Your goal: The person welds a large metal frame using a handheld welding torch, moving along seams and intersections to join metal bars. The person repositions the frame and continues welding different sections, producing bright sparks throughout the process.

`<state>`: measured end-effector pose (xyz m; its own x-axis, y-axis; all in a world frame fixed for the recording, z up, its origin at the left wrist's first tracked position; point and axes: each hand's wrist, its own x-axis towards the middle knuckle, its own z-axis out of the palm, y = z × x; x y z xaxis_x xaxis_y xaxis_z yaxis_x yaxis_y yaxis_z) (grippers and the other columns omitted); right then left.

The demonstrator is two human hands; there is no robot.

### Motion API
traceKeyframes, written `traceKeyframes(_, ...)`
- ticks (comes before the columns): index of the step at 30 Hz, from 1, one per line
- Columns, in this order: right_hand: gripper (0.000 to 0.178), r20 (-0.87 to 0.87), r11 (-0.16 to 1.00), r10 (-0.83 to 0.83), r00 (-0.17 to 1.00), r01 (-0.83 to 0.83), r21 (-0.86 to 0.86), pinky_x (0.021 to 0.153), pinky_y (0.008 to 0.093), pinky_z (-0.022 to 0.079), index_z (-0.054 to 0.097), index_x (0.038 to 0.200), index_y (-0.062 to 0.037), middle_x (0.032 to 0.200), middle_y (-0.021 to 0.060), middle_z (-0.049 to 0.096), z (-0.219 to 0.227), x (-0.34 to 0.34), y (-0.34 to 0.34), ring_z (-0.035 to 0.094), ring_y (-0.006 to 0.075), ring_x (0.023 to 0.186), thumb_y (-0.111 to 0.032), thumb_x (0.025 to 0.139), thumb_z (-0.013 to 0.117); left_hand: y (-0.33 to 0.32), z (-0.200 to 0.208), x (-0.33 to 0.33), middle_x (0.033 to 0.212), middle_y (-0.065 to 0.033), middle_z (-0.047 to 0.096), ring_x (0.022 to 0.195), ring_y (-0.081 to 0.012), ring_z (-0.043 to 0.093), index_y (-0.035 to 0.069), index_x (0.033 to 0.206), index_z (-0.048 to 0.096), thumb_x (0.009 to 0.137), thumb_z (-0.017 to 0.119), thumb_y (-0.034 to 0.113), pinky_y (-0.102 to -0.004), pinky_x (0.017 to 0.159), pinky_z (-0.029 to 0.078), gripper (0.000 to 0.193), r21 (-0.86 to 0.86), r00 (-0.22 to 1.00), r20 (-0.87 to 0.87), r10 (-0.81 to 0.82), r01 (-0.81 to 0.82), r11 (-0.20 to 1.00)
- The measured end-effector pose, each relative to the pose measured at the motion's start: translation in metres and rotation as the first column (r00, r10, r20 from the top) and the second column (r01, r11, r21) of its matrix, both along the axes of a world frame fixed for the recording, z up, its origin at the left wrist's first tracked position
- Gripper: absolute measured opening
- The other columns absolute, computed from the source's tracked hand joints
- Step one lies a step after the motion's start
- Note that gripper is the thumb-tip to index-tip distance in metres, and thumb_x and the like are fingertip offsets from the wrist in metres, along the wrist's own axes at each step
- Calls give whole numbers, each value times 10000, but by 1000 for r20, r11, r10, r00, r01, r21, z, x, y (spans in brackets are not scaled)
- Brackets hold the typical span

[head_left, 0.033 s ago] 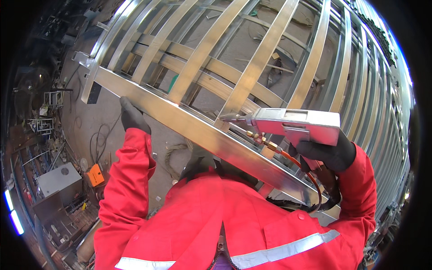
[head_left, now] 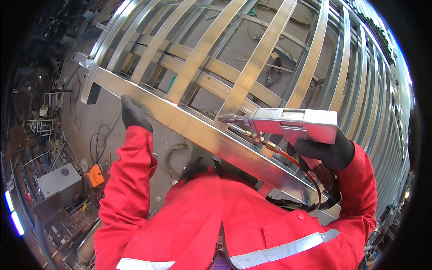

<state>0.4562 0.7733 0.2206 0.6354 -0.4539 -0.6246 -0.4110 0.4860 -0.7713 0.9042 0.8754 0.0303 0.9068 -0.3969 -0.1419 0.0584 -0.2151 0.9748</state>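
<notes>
Head view, only one: person in red work jacket w/ grey reflective strips stands over a big metal frame [head_left: 252,67] of flat, shiny, pale steel bars, slats fanning out across a long rail [head_left: 198,130] that runs diagonally from upper left to lower right. Left hand [head_left: 133,114], black glove, rests on the near edge of that rail toward its upper-left part, fingers curled against it; looks like steadying, but can't tell if it's a real clamp or just a press. Right hand [head_left: 326,150], black glove too, is clenched round the grip of a silver box-shaped handheld gun [head_left: 292,123], boxy matte body, narrow nozzle [head_left: 229,118] aimed left, tip just at the joint where a slat meets the rail. Brass fittings and an orange hose [head_left: 292,159] hang under the gun, looping back to the right. Step in hand, by my read: working that slat-to-rail joint. Next move prob. needs tip kept steady on the seam, rail held still. Floor below: dusty concrete, cables, orange box [head_left: 95,174], grey cabinet [head_left: 58,182] at left.
</notes>
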Motion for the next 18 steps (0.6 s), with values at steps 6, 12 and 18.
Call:
traceKeyframes(6, 444, 50, 998, 57, 997, -56, -23, 855, 322, 512, 587, 1309, -3, 1111, 67, 672, -16, -1, 2, 593, 150, 964, -122, 911, 743, -15, -1, -10, 819, -153, 544, 750, -312, 468, -77, 889, 527, 1043, 282, 509, -460, 763, 419, 653, 128, 985, 169, 31, -53, 990)
traceKeyframes(12, 449, 56, 996, 84, 995, -81, -44, 872, 326, 510, 588, 1308, -2, 1131, 72, 672, -18, -1, -1, 594, 150, 997, -133, 908, 747, -10, -3, -2, 733, -182, 493, 694, -328, 442, -55, 791, 478, 1045, 270, 500, -485, 720, 402, 645, 211, 973, 231, -18, -32, 977)
traceKeyframes(18, 453, 3, 996, 89, 996, -89, 7, 861, 318, 519, 589, 1304, -3, 1109, 70, 683, -16, -1, -3, 613, 146, 967, -131, 900, 752, -12, 9, -14, 712, -144, 430, 676, -307, 393, -10, 760, 394, 1049, 282, 435, -475, 687, 383, 543, 231, 958, 285, -33, -36, 972)
